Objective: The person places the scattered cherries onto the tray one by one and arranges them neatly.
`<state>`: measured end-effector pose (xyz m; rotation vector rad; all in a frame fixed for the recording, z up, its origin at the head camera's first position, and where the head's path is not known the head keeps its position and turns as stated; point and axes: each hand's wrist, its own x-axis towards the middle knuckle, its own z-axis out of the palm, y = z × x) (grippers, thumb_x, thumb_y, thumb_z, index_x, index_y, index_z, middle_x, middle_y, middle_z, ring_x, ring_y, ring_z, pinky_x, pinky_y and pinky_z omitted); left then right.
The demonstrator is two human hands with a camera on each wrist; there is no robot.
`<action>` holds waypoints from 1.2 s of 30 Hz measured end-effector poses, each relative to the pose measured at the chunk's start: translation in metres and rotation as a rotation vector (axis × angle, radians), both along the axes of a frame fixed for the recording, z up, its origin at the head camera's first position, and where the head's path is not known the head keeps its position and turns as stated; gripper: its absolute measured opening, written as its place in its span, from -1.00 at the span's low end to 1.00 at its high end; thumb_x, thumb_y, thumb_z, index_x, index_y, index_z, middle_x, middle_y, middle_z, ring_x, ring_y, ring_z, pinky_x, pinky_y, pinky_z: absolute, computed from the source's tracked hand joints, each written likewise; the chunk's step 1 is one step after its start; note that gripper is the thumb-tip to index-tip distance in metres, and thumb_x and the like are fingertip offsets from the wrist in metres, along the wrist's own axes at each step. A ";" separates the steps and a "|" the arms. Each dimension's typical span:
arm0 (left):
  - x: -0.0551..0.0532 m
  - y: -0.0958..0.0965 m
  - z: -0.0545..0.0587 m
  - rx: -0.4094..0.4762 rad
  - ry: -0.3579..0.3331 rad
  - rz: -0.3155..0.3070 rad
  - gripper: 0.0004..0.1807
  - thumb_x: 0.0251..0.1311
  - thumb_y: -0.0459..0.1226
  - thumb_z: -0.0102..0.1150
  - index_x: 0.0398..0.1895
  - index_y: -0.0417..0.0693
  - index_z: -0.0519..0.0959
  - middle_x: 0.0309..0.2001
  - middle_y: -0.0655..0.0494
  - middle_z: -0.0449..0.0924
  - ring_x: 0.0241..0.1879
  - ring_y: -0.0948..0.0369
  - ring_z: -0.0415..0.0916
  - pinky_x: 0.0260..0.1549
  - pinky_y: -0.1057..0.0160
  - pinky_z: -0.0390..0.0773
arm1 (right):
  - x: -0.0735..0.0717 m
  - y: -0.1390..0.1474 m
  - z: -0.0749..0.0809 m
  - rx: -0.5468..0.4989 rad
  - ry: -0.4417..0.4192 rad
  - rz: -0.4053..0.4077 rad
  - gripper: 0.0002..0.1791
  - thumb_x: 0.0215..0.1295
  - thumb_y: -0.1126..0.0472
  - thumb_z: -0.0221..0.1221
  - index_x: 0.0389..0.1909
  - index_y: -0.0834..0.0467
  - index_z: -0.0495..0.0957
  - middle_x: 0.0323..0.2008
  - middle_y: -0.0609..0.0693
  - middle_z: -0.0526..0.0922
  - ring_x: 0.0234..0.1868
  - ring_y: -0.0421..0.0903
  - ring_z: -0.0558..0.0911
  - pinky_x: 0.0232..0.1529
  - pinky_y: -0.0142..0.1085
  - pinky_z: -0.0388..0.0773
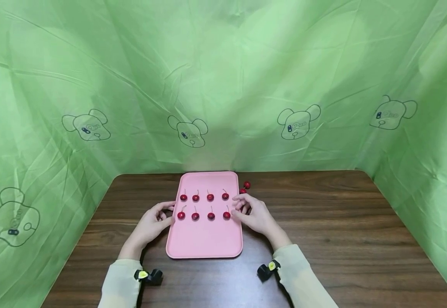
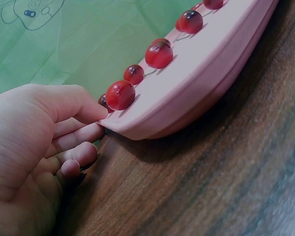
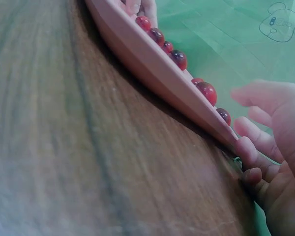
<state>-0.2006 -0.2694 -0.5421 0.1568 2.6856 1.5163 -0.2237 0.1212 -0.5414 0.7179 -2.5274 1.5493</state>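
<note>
A pink tray (image 1: 204,239) bears two rows of red cherries with thin stems, the back row (image 1: 195,198) and the front row (image 1: 195,216). At its left edge my left hand (image 1: 152,223) pinches the rim, thumb on top and fingers beneath, as the left wrist view shows. My right hand (image 1: 255,214) is at the right edge, close to the end cherry (image 1: 226,215). In the right wrist view its thumb (image 3: 260,93) stands raised above the tray, apart from the fingers, and a fingertip (image 3: 243,146) is right at the rim.
Loose cherries (image 1: 247,185) lie on the brown wooden table (image 1: 323,222) beyond the tray's right edge, behind my right hand. Green cloth (image 1: 223,85) with bear drawings hangs around the back and sides of the table.
</note>
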 end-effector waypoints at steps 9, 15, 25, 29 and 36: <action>0.001 -0.003 -0.003 0.022 0.010 -0.005 -0.43 0.37 -0.34 0.44 0.44 -0.08 0.60 0.13 -0.06 0.64 -0.26 0.13 0.48 -0.29 0.30 0.46 | -0.004 0.011 0.008 -0.011 -0.005 -0.097 -0.70 0.36 0.29 0.45 0.08 0.20 0.74 -0.27 -0.09 0.74 -0.33 -0.14 0.65 -0.24 -0.33 0.58; 0.001 -0.004 -0.004 0.029 0.012 -0.017 -0.43 0.36 -0.36 0.44 0.44 -0.08 0.60 0.13 -0.06 0.65 -0.27 0.15 0.48 -0.29 0.31 0.46 | -0.013 0.028 0.017 -0.011 -0.036 -0.163 -0.73 0.36 0.29 0.45 0.04 0.20 0.74 -0.24 -0.03 0.76 -0.28 -0.11 0.67 -0.20 -0.29 0.61; -0.001 -0.002 0.000 0.027 0.025 -0.024 -0.43 0.36 -0.34 0.45 0.44 -0.12 0.60 0.15 -0.09 0.65 -0.27 0.15 0.48 -0.30 0.31 0.45 | -0.052 0.046 0.030 0.083 0.017 -0.175 -0.71 0.42 0.27 0.41 0.12 0.16 0.73 0.03 0.08 0.73 0.02 0.06 0.72 0.11 0.06 0.64; -0.001 -0.003 0.000 0.036 0.026 -0.031 -0.43 0.36 -0.36 0.44 0.43 -0.13 0.60 0.15 -0.10 0.66 -0.28 0.17 0.48 -0.31 0.32 0.46 | -0.064 0.046 0.028 0.066 0.019 -0.166 -0.61 0.45 0.28 0.37 0.26 0.15 0.70 0.17 0.11 0.71 0.14 0.11 0.71 0.14 0.06 0.62; -0.004 -0.003 -0.001 0.008 0.003 -0.022 -0.44 0.38 -0.34 0.44 0.44 -0.07 0.60 0.15 -0.07 0.65 -0.28 0.14 0.49 -0.31 0.30 0.46 | -0.082 0.039 0.019 0.108 0.002 -0.119 -0.55 0.48 0.30 0.32 0.35 0.17 0.67 0.29 0.12 0.69 0.24 0.16 0.68 0.17 0.08 0.60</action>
